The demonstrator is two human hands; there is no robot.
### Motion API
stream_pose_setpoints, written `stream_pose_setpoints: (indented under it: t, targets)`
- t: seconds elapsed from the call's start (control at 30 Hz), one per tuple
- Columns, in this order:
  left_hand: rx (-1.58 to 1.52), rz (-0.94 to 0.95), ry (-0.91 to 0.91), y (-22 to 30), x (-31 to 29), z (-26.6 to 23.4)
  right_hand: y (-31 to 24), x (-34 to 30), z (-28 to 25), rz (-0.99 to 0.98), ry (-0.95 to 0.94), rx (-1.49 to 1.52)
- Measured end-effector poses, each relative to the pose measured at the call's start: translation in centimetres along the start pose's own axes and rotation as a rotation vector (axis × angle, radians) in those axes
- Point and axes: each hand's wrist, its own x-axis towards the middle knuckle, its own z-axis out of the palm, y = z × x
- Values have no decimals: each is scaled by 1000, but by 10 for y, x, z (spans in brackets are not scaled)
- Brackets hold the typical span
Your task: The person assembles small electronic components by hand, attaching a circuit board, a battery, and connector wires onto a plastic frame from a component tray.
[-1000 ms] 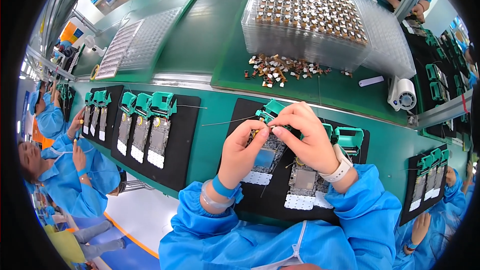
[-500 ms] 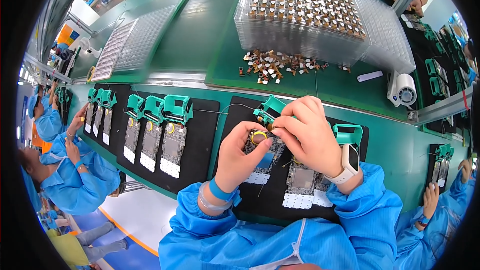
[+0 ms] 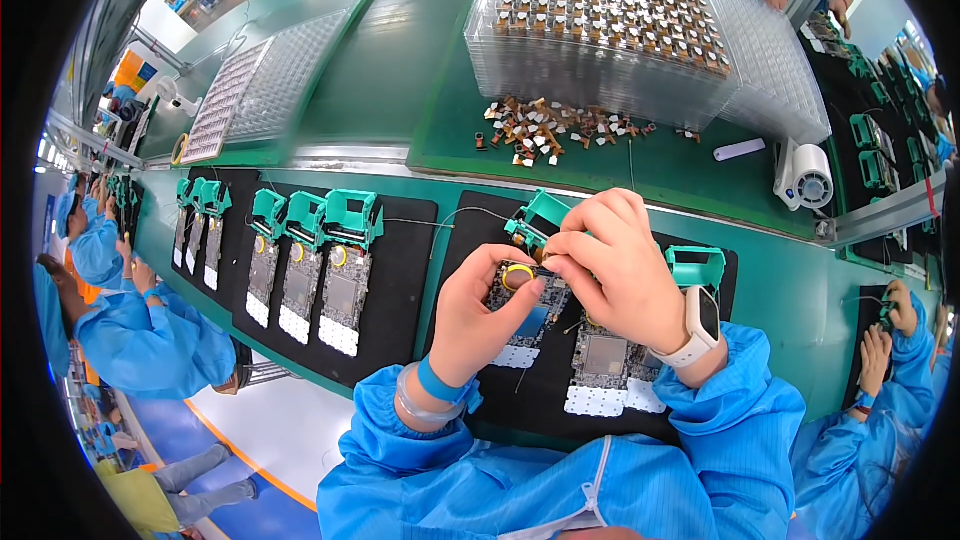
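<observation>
Between my hands a circuit board (image 3: 528, 322) lies on a black mat, with a blue square and a white lower end. My left hand (image 3: 482, 302) grips the board's upper part, its thumb beside a round yellow-rimmed piece (image 3: 518, 277). Fingertips of my right hand (image 3: 618, 268) are pinched together at the board's top edge, just below a green plastic holder (image 3: 545, 210). Whatever they pinch is hidden by the fingers. Beneath my right wrist lies another circuit board (image 3: 603, 355), and a second green holder (image 3: 697, 268) shows beyond that hand.
Several boards with green holders (image 3: 352, 218) line the black mat (image 3: 400, 280) to the left. Stacked clear trays (image 3: 590, 70) of small brown parts stand at the back, a loose pile (image 3: 545, 130) before them. A white fan (image 3: 805, 178) is at right. Co-workers sit on both sides.
My hands stay almost where they were, at the board's top edge. The co-worker at right has brought both hands up to a green holder; the co-worker at left has shifted their arms.
</observation>
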Motion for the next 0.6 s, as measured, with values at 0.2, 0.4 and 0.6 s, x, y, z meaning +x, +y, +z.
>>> stream_pose_setpoints:
  t: [0.2, 0.4, 0.6]
  targets:
    - [38, 47, -16, -2, 0, -1, 0, 0, 0, 4, -9, 14]
    - [24, 55, -10, -1, -1, -1, 2, -2, 0, 20, -50, 94]
    - [-38, 38, 22, -3, -1, 0, 1, -3, -4, 106, -92, 270]
